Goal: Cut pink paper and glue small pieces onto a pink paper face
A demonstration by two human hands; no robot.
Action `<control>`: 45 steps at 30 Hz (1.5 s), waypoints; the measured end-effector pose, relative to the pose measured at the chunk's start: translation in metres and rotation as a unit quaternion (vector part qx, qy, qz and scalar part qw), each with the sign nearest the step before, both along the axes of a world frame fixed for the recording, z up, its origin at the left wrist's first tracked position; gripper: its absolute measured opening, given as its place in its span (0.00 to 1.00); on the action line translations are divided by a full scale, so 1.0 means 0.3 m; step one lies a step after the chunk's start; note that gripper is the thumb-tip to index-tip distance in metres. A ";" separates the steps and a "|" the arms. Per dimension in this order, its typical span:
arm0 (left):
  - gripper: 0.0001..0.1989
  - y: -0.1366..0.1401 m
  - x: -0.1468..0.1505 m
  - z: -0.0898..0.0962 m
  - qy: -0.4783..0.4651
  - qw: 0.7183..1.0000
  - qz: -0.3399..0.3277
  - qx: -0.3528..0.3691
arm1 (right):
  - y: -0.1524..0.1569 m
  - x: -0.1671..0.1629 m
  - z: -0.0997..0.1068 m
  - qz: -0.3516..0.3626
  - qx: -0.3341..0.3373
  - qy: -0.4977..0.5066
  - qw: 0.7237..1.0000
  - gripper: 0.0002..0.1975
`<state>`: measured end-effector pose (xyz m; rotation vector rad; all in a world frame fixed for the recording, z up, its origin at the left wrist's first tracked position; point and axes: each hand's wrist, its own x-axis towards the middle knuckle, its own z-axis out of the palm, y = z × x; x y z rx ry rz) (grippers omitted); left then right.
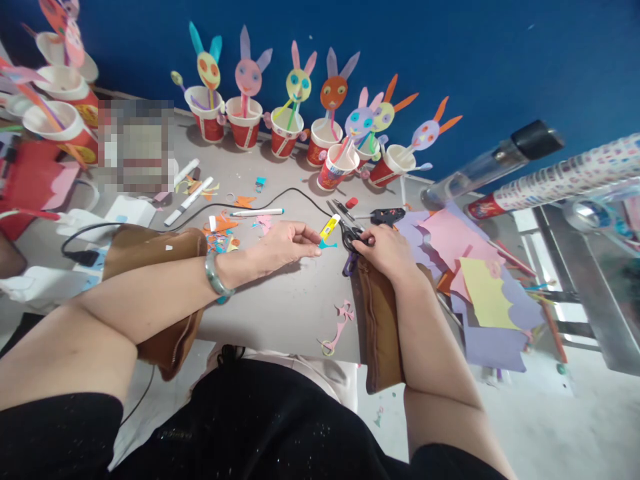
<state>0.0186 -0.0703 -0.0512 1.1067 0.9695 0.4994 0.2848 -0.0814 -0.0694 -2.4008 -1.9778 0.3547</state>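
Observation:
My left hand [287, 248], with a bangle on the wrist, is closed in a pinch at the middle of the table. A small blue paper piece [328, 245] sticks out from its fingertips. My right hand [387, 248] is closed on the black handles of a pair of scissors [350, 235], whose blades point away from me. Just beyond the blue piece is a yellow glue stick [330, 228]. Pink paper offcuts [341, 327] lie near the table's front edge, and coloured scraps [223, 233] are heaped left of my left hand.
Red paper cups [245, 127] with paper rabbit faces line the blue wall. A black glue gun [387, 216] lies beyond my right hand. Coloured paper sheets [493, 293] are stacked at right. Markers [189, 200], a black cable [270, 203] and a brown sleeve-like cloth [155, 253] are at left.

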 end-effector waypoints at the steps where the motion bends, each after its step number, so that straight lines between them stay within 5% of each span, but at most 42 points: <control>1: 0.09 0.000 0.000 0.000 -0.006 1.000 0.003 -0.005 | 0.001 0.000 0.000 -0.002 -0.003 -0.004 1.000 0.09; 16: 0.04 0.010 0.004 -0.008 -0.030 0.999 0.025 -0.005 | -0.047 -0.010 0.082 0.039 0.030 -0.057 0.997 0.09; 24: 0.04 0.011 0.003 -0.020 -0.045 0.999 0.029 -0.013 | -0.136 -0.024 0.158 0.000 0.054 -0.099 0.994 0.09; 26: 0.05 0.012 0.004 -0.026 -0.051 0.998 0.035 -0.014 | -0.162 -0.030 0.174 -0.003 0.105 -0.087 0.991 0.08; 29: 0.05 0.014 0.007 -0.036 -0.062 0.997 0.048 -0.009 | -0.177 -0.039 0.178 -0.008 0.282 -0.011 0.959 0.08; 31: 0.05 0.015 0.009 -0.041 -0.067 0.996 0.054 0.000 | -0.168 -0.049 0.166 -0.007 0.421 0.094 0.902 0.09; 33: 0.05 0.016 0.010 -0.044 -0.069 0.996 0.056 0.008 | -0.148 -0.066 0.146 -0.008 0.487 0.238 0.841 0.12; 35: 0.06 0.018 0.011 -0.046 -0.070 0.996 0.058 0.008 | -0.124 -0.088 0.122 -0.027 0.437 0.398 0.806 0.15; 39: 0.07 0.022 0.011 -0.049 -0.067 0.996 0.066 0.004 | -0.083 -0.133 0.081 -0.065 0.206 0.628 0.748 0.21; 42: 0.06 0.021 0.012 -0.040 -0.074 0.995 0.069 0.000 | -0.069 -0.152 0.058 -0.061 0.121 0.696 0.705 0.24; 45: 0.06 0.016 0.014 -0.017 -0.063 0.995 0.073 -0.010 | -0.072 -0.163 0.039 -0.059 0.110 0.702 0.701 0.26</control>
